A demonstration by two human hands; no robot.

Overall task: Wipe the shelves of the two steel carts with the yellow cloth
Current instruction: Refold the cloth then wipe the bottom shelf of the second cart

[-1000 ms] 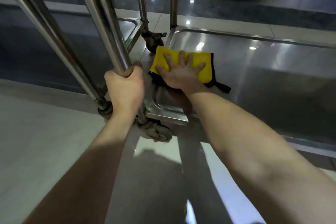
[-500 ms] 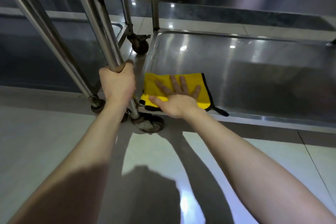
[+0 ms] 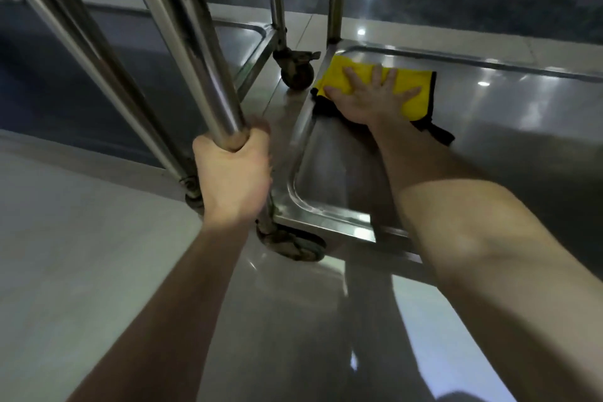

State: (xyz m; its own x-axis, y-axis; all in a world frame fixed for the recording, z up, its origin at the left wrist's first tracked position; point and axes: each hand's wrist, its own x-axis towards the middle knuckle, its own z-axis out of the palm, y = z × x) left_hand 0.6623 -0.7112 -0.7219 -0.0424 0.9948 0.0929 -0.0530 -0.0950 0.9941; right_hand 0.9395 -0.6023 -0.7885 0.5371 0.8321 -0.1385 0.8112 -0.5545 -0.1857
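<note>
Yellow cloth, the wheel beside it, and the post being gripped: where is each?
Cloth (image 3: pixel 416 80), head view, bare yellow part right of the fingers.
Wheel (image 3: pixel 295 75), head view, its dark tyre.
Post (image 3: pixel 195 52), head view, middle of its shaft.

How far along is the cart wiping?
Done: nothing visibly confirms finished shelves. In hand: right hand presses the yellow cloth flat on the right cart's bottom steel shelf, far-left corner; left hand grips a steel upright. Left: apparently that shelf's remaining stretch.

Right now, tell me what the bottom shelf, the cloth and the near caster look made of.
Bottom shelf: polished steel by the look, mirroring bright light spots. Yellow cloth: soft fabric, probably microfibre, matte with dark trim. Near caster: seemingly dark rubber wheel in worn metal bracket.
</note>
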